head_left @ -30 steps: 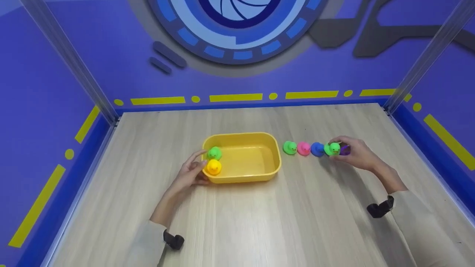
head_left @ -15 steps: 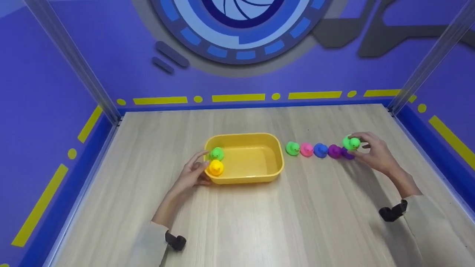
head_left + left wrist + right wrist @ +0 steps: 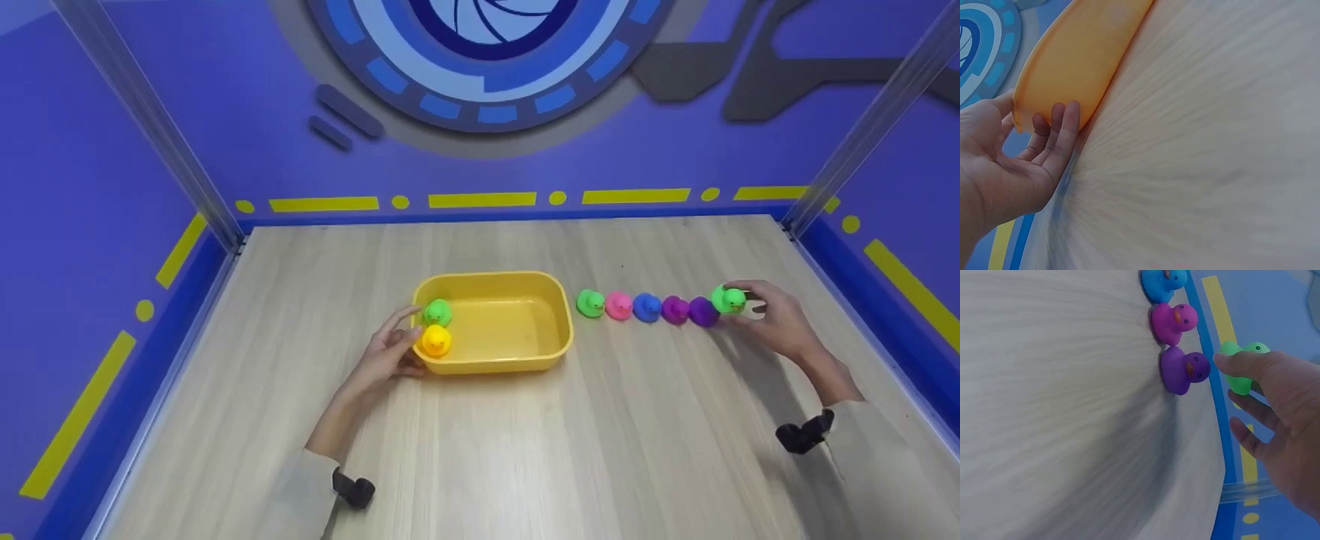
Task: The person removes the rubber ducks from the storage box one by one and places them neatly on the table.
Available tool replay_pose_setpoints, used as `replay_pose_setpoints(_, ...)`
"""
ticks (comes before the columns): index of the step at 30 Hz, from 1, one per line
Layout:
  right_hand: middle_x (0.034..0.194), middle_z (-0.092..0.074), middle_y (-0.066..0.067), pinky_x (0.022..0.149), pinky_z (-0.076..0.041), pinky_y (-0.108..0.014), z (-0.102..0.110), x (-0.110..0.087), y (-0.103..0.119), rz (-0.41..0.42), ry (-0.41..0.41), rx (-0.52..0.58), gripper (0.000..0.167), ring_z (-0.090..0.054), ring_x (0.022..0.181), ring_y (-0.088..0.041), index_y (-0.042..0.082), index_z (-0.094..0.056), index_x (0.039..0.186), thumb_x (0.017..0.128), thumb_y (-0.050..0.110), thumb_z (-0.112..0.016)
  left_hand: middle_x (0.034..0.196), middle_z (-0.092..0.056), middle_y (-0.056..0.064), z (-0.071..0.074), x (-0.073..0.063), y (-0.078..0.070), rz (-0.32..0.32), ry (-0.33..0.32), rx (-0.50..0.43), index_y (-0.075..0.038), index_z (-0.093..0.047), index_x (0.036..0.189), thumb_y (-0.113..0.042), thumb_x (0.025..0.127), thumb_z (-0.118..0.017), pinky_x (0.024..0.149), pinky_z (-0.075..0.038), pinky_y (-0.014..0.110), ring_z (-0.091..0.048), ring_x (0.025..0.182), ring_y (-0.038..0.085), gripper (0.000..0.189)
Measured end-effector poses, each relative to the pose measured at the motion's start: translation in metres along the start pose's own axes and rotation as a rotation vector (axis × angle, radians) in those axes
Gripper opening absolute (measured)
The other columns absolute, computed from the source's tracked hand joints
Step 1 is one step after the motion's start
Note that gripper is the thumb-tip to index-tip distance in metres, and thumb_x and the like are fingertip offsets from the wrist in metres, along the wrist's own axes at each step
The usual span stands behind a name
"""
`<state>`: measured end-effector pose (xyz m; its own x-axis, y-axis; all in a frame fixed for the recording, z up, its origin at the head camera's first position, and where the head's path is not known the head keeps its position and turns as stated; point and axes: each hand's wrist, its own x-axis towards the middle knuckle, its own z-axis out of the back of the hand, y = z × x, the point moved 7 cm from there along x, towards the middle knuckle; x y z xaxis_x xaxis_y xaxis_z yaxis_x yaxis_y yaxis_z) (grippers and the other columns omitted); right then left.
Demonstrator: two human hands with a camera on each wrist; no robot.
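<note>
In the head view, my left hand (image 3: 386,350) holds the left end of a yellow plastic basin (image 3: 495,365), thumb at the rim. Its other fingers lie against the outer wall of the basin (image 3: 1081,56) in the left wrist view. A green rubber duck (image 3: 437,313) and a yellow rubber duck (image 3: 436,340) sit inside at that end. On the right, my right hand (image 3: 776,319) pinches another green rubber duck (image 3: 728,300), held above the table in the right wrist view. Just left of it stands a purple rubber duck (image 3: 703,312), the end of a row.
The row runs left toward the basin: a magenta duck (image 3: 675,310), a blue duck (image 3: 647,307), a pink duck (image 3: 619,306) and a green duck (image 3: 591,304). Blue printed panels (image 3: 480,169) wall the wooden table (image 3: 487,457) at the back and sides.
My right hand has carried the green duck rightward past the magenta and purple ducks, which now show fully. My left hand stays on the basin.
</note>
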<state>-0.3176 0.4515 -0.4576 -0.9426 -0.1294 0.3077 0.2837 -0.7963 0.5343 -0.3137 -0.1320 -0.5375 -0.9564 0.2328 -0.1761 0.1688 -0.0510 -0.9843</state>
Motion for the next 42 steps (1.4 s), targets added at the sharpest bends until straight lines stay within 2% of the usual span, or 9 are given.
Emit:
replay_pose_setpoints(4, 0.127, -0.061, -0.031, 0.077, -0.036, 0.005, 0.001, -0.001, -0.008, -0.040, 0.011, 0.009, 0.048, -0.042, 0.103, 0.020, -0.005, -0.061, 0.130, 0.086, 0.002, -0.079, 0.096, -0.057, 0.005, 0.000, 0.001, 0.002, 0.007, -0.005, 0.002, -0.027, -0.044, 0.153, -0.038, 0.104, -0.059, 0.070, -0.064, 0.033, -0.064, 0.077, 0.017, 0.052)
replay_pose_setpoints(7, 0.129, -0.059, -0.033, 0.077, -0.035, 0.006, 0.001, -0.002, -0.012, -0.060, 0.020, 0.013, 0.049, -0.060, 0.110, -0.009, -0.006, -0.060, 0.131, 0.087, 0.003, -0.079, 0.097, -0.058, 0.005, 0.001, 0.001, 0.003, 0.013, -0.016, -0.006, -0.028, -0.045, 0.153, -0.037, 0.104, -0.059, 0.070, -0.064, 0.033, -0.064, 0.077, 0.017, 0.052)
replay_pose_setpoints(10, 0.129, -0.059, -0.033, 0.077, -0.034, 0.004, 0.000, -0.004, -0.015, -0.077, 0.017, 0.005, 0.049, -0.058, 0.114, -0.044, -0.007, -0.059, 0.131, 0.087, 0.002, -0.079, 0.098, -0.057, 0.005, 0.001, 0.001, 0.002, 0.016, -0.026, -0.012, -0.030, -0.046, 0.152, -0.037, 0.104, -0.059, 0.070, -0.064, 0.033, -0.064, 0.078, 0.018, 0.050)
replay_pose_setpoints(11, 0.129, -0.059, -0.033, 0.077, -0.035, 0.003, 0.000, -0.004, -0.016, -0.083, 0.012, 0.000, 0.049, -0.056, 0.115, -0.047, -0.007, -0.059, 0.131, 0.087, 0.002, -0.078, 0.098, -0.057, 0.005, 0.001, 0.001, 0.002, 0.019, -0.028, -0.013, -0.031, -0.046, 0.151, -0.037, 0.104, -0.059, 0.070, -0.064, 0.033, -0.064, 0.078, 0.018, 0.049)
replay_pose_setpoints(13, 0.127, -0.060, -0.033, 0.081, -0.041, -0.006, 0.001, -0.005, -0.019, -0.094, 0.000, -0.017, 0.048, -0.056, 0.114, -0.047, -0.007, -0.060, 0.130, 0.086, 0.001, -0.078, 0.099, -0.057, 0.005, 0.001, 0.000, 0.001, 0.021, -0.029, -0.015, -0.033, -0.047, 0.150, -0.038, 0.104, -0.060, 0.070, -0.064, 0.034, -0.064, 0.079, 0.019, 0.049)
replay_pose_setpoints(16, 0.125, -0.060, -0.034, 0.089, -0.052, -0.038, 0.001, -0.007, -0.024, -0.100, -0.015, -0.026, 0.046, -0.054, 0.115, -0.048, -0.009, -0.060, 0.127, 0.085, -0.002, -0.076, 0.099, -0.057, 0.005, 0.001, 0.000, 0.001, 0.021, -0.025, -0.008, -0.033, -0.046, 0.151, -0.039, 0.104, -0.059, 0.071, -0.064, 0.034, -0.064, 0.080, 0.019, 0.049)
replay_pose_setpoints(20, 0.127, -0.057, -0.039, 0.097, -0.038, -0.075, 0.000, -0.009, -0.033, -0.141, -0.012, -0.009, 0.045, -0.048, 0.122, -0.056, -0.011, -0.060, 0.126, 0.084, -0.003, -0.075, 0.099, -0.057, 0.005, 0.001, 0.001, 0.002, 0.025, -0.024, -0.005, -0.033, -0.046, 0.151, -0.040, 0.103, -0.060, 0.072, -0.064, 0.034, -0.064, 0.080, 0.018, 0.051)
replay_pose_setpoints(34, 0.127, -0.057, -0.040, 0.090, -0.050, -0.056, -0.017, -0.018, -0.051, -0.222, 0.099, -0.043, 0.051, -0.056, 0.114, -0.057, -0.012, -0.055, 0.132, 0.088, 0.003, -0.076, 0.100, -0.056, 0.006, 0.001, 0.001, 0.001, 0.024, -0.016, 0.020, -0.029, -0.044, 0.153, -0.039, 0.104, -0.059, 0.073, -0.065, 0.035, -0.064, 0.080, 0.018, 0.052)
replay_pose_setpoints(42, 0.132, -0.046, -0.042, 0.097, -0.044, -0.069, -0.020, -0.014, -0.056, -0.251, 0.123, -0.012, 0.052, -0.050, 0.118, -0.059, -0.014, -0.052, 0.134, 0.090, 0.000, -0.073, 0.098, -0.056, 0.006, 0.001, 0.003, 0.001, 0.019, -0.005, 0.023, -0.029, -0.043, 0.154, -0.037, 0.105, -0.058, 0.072, -0.065, 0.035, -0.064, 0.079, 0.018, 0.052)
